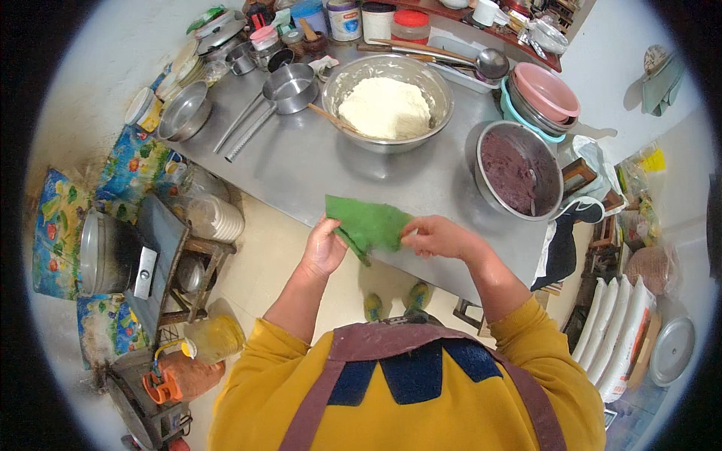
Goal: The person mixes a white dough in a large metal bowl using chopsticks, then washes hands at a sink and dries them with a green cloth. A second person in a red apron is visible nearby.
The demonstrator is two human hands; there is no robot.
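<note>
A flat green sheet that looks like a piece of banana leaf (368,222) is held up in front of me, just over the near edge of the table. My left hand (325,248) is closed on its left edge, thumb on the near face. At the opposite end, the fingers of my right hand (438,237) pinch the right edge. Beyond the leaf stands a large steel bowl (444,113) with a mound of pale yellow dough (385,105) and a wooden stick (331,118) leaning in it. To its right, another steel bowl (553,204) holds a dark purple mash (510,171).
Long-handled saucepans (289,88) and a shallow steel pan (186,113) sit on the left of the steel table (282,169). Pink and teal basins (547,90) are stacked far right. Left of me stand a low wooden stand (197,248) and an orange gas cylinder (192,376).
</note>
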